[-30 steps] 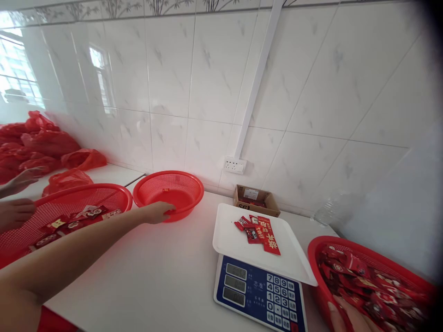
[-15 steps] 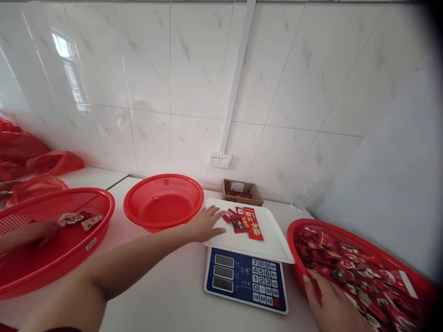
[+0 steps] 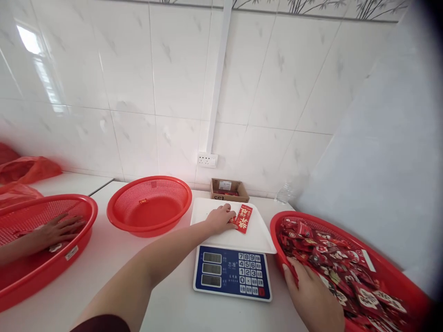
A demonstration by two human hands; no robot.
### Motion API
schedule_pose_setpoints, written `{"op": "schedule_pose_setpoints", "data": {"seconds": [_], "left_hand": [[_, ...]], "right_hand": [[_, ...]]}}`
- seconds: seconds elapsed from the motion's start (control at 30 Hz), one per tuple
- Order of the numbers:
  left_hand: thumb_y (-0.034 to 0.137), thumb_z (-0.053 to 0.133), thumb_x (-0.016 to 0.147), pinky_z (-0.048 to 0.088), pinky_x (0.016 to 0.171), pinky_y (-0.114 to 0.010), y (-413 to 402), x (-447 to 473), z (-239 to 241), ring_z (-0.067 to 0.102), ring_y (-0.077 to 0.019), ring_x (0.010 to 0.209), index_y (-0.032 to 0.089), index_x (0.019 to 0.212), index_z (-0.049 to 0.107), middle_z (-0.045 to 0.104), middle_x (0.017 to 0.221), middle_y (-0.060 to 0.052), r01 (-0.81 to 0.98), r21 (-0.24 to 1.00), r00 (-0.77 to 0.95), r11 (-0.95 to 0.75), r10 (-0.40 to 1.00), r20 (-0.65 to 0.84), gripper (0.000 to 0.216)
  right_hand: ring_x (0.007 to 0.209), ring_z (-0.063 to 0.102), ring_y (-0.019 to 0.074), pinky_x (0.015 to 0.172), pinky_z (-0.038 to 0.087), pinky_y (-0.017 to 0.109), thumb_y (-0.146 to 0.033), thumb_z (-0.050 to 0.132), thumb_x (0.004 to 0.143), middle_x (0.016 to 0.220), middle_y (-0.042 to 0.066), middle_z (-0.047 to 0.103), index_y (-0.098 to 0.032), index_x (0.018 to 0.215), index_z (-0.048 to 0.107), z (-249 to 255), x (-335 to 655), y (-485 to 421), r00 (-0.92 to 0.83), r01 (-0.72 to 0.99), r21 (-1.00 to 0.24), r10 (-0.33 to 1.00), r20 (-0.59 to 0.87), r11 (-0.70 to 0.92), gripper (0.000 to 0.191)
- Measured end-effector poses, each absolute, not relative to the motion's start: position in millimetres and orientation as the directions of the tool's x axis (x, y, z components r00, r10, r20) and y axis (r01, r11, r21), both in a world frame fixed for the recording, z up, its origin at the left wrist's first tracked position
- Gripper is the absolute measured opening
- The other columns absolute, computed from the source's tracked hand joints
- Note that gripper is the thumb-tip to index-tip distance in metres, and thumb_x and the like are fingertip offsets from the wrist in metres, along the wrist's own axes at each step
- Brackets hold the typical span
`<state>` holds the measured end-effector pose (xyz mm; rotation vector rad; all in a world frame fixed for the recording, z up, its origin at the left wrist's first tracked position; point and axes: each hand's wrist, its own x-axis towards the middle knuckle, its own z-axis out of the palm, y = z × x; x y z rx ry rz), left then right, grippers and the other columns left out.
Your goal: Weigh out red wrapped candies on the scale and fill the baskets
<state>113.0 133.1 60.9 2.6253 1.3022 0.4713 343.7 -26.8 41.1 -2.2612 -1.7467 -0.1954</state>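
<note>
My left hand [image 3: 221, 219] reaches over the white tray [image 3: 199, 210] of a digital scale [image 3: 232, 274]. Its fingers are curled down on small red packets, which it mostly covers. A long red packet with gold lettering [image 3: 245, 217] shows just past the fingertips. On the right, my right hand [image 3: 314, 293] grips the near rim of a red plastic basket [image 3: 279, 230], thumb outside and fingers inside. Many red printed packets [image 3: 341, 263] fill that basket.
Another red basket [image 3: 148, 226] stands left of the scale. At far left, another person's hand [image 3: 51, 235] lies inside a red basket [image 3: 86, 226]. Behind the tray are a small cardboard box [image 3: 229, 190] and a clear plastic bottle [image 3: 284, 192]. Red bags [image 3: 31, 168] lie at left.
My left hand has moved onto the packets and its fingers have curled over them. My right hand stays at the basket rim. The other person's hand has spread out. The view has shifted.
</note>
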Motion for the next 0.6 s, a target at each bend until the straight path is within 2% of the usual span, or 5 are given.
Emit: {"op": "schedule_pose_setpoints", "data": {"seconds": [0.17,0.33,0.47,0.53,0.6], "left_hand": [[0.044,0.054,0.082,0.047,0.081,-0.030,128.1,92.4,70.2,0.057,-0.0196,0.098,0.025,0.102,0.057,0.050,0.118,-0.005,0.707,0.331,0.542,-0.625,0.780,0.313,0.028],[0.045,0.052,0.083,0.046,0.085,-0.027,118.7,46.6,92.8,0.056,-0.0178,0.099,0.024,0.104,0.055,0.054,0.114,-0.004,0.721,0.373,0.440,-0.584,0.802,0.405,0.030],[0.049,0.045,0.084,0.047,0.078,-0.032,112.8,-10.4,108.8,0.057,-0.0216,0.096,0.023,0.105,0.054,0.054,0.115,-0.006,0.840,0.362,0.236,-0.405,0.872,0.430,0.035],[0.053,0.040,0.084,0.047,0.069,-0.031,111.6,-37.9,111.8,0.059,-0.0219,0.091,0.023,0.105,0.054,0.056,0.115,-0.006,0.918,0.310,0.134,-0.249,0.928,0.348,0.039],[0.054,0.037,0.085,0.047,0.066,-0.032,111.3,-57.9,111.2,0.061,-0.0228,0.086,0.021,0.106,0.055,0.060,0.108,-0.007,0.942,0.283,0.095,-0.180,0.952,0.291,0.043]], "right_hand": [[0.096,0.060,0.0258,0.072,0.051,0.037,-0.043,0.020,0.088,0.117,0.007,0.061,-0.018,0.118,0.058,37.6,344.7,-26.7,0.240,0.970,-0.112,0.922,0.304,-0.216,0.055],[0.097,0.059,0.0256,0.074,0.051,0.037,-0.043,0.020,0.089,0.116,0.007,0.062,-0.017,0.117,0.059,35.9,346.7,-26.9,0.221,0.974,-0.112,0.922,0.318,-0.195,0.055],[0.097,0.060,0.0265,0.072,0.051,0.038,-0.045,0.020,0.088,0.115,0.008,0.062,-0.017,0.119,0.058,34.2,348.9,-26.4,0.219,0.974,-0.121,0.926,0.308,-0.191,0.056],[0.096,0.060,0.0264,0.073,0.050,0.038,-0.045,0.020,0.088,0.114,0.008,0.062,-0.017,0.119,0.058,32.3,350.0,-25.9,0.209,0.976,-0.120,0.924,0.321,-0.180,0.056],[0.095,0.060,0.0263,0.073,0.050,0.038,-0.045,0.021,0.088,0.113,0.008,0.063,-0.017,0.117,0.059,30.0,350.9,-25.3,0.199,0.979,-0.115,0.916,0.348,-0.169,0.056]]}}
